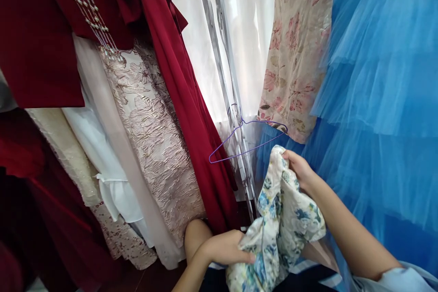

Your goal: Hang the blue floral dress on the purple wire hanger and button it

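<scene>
A white garment with blue and green flowers (297,219) hangs bunched between my two hands, low in the view. My right hand (299,169) pinches its top edge at the upper right. Lower down, my left hand (229,248) is closed on the left side of the cloth, the thumb lying over the fabric. Just above the garment, a bare purple wire hanger (248,149) hangs on the metal rack, apart from both hands. The lower folds of the garment run out of the frame.
Dark red dresses (178,77) and a pale pink brocade dress (153,146) hang on the left. A metal rack post (222,54) stands before a white curtain (255,23). To the right hang a pink floral dress (294,45) and a blue tulle dress (379,91).
</scene>
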`<control>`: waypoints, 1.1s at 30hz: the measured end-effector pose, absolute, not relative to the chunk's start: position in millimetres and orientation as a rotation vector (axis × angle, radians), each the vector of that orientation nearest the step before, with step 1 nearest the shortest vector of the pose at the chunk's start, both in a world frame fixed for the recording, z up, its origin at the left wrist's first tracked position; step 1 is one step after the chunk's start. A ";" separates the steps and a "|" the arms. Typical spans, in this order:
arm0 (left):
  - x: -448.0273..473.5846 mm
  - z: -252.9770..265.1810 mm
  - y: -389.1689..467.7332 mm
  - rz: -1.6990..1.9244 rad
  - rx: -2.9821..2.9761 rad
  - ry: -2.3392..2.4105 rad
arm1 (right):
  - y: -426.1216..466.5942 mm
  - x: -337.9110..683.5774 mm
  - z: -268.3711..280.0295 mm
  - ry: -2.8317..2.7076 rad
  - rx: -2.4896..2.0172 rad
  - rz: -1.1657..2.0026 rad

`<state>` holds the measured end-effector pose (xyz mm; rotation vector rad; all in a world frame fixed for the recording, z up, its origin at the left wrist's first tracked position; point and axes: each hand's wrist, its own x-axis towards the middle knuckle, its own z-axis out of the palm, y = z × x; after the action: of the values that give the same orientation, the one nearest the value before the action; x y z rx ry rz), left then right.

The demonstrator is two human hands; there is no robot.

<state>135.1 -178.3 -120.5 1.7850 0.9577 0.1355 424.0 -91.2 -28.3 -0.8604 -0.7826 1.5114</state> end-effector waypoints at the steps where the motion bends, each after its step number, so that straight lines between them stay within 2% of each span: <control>1: 127.4 -118.6 -175.7 0.146 1.815 1.020 | -86.1 428.8 -25.0 -0.799 -0.867 1.433; 4: 102.4 -105.8 -161.4 0.263 1.924 1.122 | -70.9 435.1 -18.1 -1.012 -0.864 1.228; 9: 59.7 -74.5 -129.0 0.355 2.409 1.271 | -46.4 422.1 -22.6 -1.549 -0.866 1.069; 18: 28.0 -19.1 -87.8 0.562 2.681 1.785 | -2.0 421.2 -59.1 -1.718 -1.007 0.784; 29: 49.1 -14.2 -56.4 0.719 2.564 1.591 | 2.9 410.3 -71.5 -1.798 -1.190 0.394; 33: 58.9 -8.7 -72.9 0.716 2.608 1.510 | 11.4 405.7 -70.8 -1.903 -1.188 0.407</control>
<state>58.9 -72.9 -8.7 2.6076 1.5099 0.7163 405.7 11.4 -70.8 -1.1880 -1.9030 0.4065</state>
